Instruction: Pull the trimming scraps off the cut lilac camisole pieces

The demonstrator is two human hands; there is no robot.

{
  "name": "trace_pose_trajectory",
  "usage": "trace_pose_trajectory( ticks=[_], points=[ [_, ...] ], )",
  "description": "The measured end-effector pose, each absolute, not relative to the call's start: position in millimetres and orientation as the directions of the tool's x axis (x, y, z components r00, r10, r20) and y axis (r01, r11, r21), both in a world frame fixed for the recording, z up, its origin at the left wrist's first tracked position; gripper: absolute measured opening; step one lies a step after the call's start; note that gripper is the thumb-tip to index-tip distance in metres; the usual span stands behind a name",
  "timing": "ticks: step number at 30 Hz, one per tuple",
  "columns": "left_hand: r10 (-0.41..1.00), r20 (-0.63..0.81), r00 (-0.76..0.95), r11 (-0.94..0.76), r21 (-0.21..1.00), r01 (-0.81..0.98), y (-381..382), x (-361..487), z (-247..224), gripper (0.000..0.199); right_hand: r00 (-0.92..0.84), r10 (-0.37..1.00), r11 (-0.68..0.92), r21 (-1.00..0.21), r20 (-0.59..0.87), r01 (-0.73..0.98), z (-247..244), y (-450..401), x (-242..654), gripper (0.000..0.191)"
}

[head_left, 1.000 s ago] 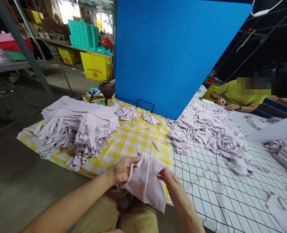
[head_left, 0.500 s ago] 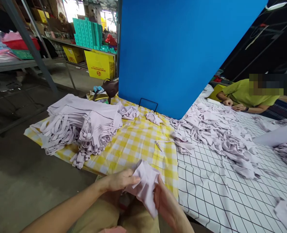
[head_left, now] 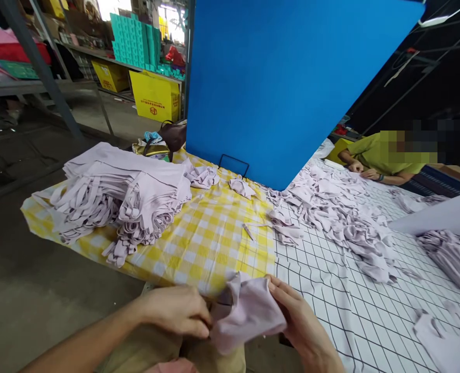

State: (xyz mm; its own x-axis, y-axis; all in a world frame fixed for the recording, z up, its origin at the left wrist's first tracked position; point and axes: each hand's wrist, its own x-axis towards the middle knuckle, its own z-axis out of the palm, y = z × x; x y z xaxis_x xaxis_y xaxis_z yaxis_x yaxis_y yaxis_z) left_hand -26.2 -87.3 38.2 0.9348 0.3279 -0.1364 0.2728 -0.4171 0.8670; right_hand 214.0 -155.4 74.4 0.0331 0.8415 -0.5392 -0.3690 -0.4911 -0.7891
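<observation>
A pale lilac fabric piece (head_left: 251,313) is stretched between my hands above my lap, at the table's front edge. My left hand (head_left: 175,311) is closed at its left edge, fingertips partly hidden and slightly blurred. My right hand (head_left: 302,321) grips the right edge, with the thumb and fingers around the cloth. To the left, a thick stack of matching lilac garments (head_left: 136,176) lies with strap-like strips hanging down. A small tool with a pointed tip (head_left: 248,231) rests on the yellow checked cloth (head_left: 202,233) beyond my hands.
A large blue board (head_left: 292,83) stands across the table, with a black wire loop (head_left: 233,165) at its foot. Loose lilac pieces (head_left: 331,217) heap on the white grid cloth (head_left: 315,280). A co-worker in a green shirt (head_left: 385,160) leans on the table at the far right.
The fabric piece has been spread wider and turned between my hands. My right hand has moved right, and my left hand has shifted slightly left and down. The camera view has shifted slightly.
</observation>
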Motion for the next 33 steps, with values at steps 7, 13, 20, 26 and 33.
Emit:
trace_pose_trajectory(
  ticks=[7, 13, 20, 26, 33],
  points=[
    [0.414, 0.142, 0.899, -0.184, 0.980, -0.070, -62, 23, 88, 0.048, -0.162, 0.919, -0.286, -0.890, -0.359, 0.354, 142, -150, 218, 0.021],
    [0.056, 0.045, 0.997, 0.201, 0.978, -0.055, -63, 59, 87, 0.034, -0.126, 0.984, -0.015, -0.774, -0.123, 0.633, 184, -170, 233, 0.015],
    [0.233, 0.038, 0.972, 0.006, 0.999, -0.041, -34, 30, 90, 0.026, 0.117, 0.993, -0.062, -0.950, -0.027, 0.305, 176, -178, 257, 0.021],
    [0.280, 0.086, 0.956, -0.278, 0.961, -0.005, -26, 23, 124, 0.029, -0.283, 0.917, -0.215, -0.946, -0.281, 0.245, 135, -146, 227, 0.045],
    [0.270, 0.037, 0.962, -0.411, 0.908, 0.081, -29, 21, 144, 0.026, -0.184, 0.982, 0.036, -0.905, -0.047, 0.424, 118, -129, 207, 0.048]
  ],
)
